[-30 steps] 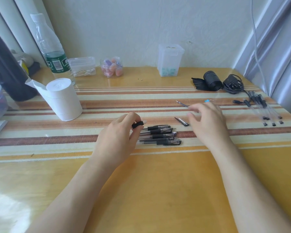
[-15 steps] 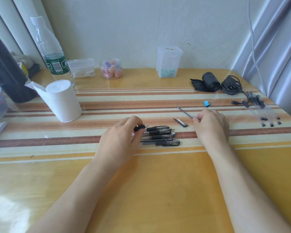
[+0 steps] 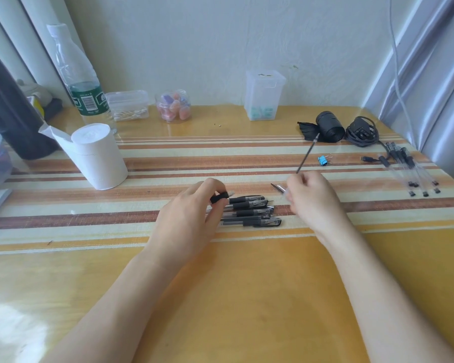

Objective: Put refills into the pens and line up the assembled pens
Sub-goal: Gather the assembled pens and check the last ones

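**Refill raised, barrel held**

The right hand pinches a thin refill, angled up over the table. The left hand pinches a pen barrel beside the row of assembled pens.

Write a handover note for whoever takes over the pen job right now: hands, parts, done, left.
Left hand: pinching a pen barrel by its black grip, just above the row.
Right hand: holding a refill raised, pointing away toward the back.
Done: assembled pens lie side by side on the striped mat between the hands.
A small pen piece lies beside the right hand.
Left: refill into the held barrel, close it, add to the row; then the clear pens at far right.
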